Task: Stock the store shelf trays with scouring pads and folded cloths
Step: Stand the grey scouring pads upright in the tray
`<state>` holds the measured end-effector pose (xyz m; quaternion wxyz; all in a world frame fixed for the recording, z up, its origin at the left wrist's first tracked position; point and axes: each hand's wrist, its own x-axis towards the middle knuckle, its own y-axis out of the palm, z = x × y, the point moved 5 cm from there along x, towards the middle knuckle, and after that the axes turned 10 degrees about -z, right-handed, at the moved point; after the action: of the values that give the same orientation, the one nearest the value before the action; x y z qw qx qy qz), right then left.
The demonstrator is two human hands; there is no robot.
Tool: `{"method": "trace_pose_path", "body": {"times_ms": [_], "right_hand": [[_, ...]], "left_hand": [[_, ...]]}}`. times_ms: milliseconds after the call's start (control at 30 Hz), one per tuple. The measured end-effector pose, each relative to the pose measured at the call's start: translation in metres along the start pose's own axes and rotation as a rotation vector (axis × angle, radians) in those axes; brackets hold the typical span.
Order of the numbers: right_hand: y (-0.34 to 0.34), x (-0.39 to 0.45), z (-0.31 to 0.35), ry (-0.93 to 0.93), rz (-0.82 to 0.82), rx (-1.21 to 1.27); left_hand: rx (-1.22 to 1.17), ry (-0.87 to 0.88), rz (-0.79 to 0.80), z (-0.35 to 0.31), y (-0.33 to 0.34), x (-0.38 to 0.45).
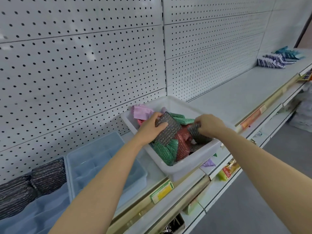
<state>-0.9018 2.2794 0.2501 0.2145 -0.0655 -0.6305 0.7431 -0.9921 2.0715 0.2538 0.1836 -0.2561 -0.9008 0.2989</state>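
A white bin (pixel 189 163) stands on the shelf, filled with green (pixel 164 153), red (pixel 183 142) and grey scouring pads plus pink cloths (pixel 141 110) at its back. My left hand (pixel 152 126) grips a stack of grey pads (pixel 168 130) above the bin. My right hand (pixel 208 124) pinches another grey pad (pixel 196 134) at the bin's right side. To the left sit two blue divided trays: the near one (pixel 104 166) holds nothing, the far-left one (pixel 42 215) holds grey pads (pixel 33 184).
White pegboard (pixel 84 73) backs the shelf. Farther right the shelf deck (pixel 236 93) is bare up to rows of blue and purple folded cloths (pixel 276 59). Price labels (pixel 162 191) line the shelf edge; packaged goods sit on lower shelves (pixel 226 171).
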Motion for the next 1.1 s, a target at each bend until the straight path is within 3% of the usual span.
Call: {"method": "trace_pose_path", "body": {"times_ms": [167, 267, 367, 500, 767, 933, 1100], "right_hand": [[-0.049, -0.008, 0.019, -0.032, -0.154, 0.466], [-0.058, -0.017, 0.042, -0.026, -0.128, 0.792], [-0.055, -0.023, 0.076, -0.024, -0.120, 0.969], [-0.041, -0.027, 0.132, -0.020, -0.127, 1.040], [0.015, -0.038, 0.259, -0.144, 0.071, 1.184], [0.046, -0.046, 0.315, -0.110, 0.110, 1.269], [0.069, -0.059, 0.362, -0.148, 0.167, 1.255]], "left_hand": [[-0.098, 0.003, -0.057, 0.005, -0.043, -0.006], [-0.113, 0.002, -0.092, 0.008, -0.075, -0.015], [-0.106, -0.016, -0.133, 0.020, -0.108, -0.027], [-0.004, -0.057, -0.202, 0.050, -0.162, -0.053], [0.268, -0.195, -0.304, 0.141, -0.267, -0.130], [0.445, -0.243, -0.190, 0.211, -0.265, -0.169], [0.590, -0.184, -0.265, 0.243, -0.248, -0.181]]}}
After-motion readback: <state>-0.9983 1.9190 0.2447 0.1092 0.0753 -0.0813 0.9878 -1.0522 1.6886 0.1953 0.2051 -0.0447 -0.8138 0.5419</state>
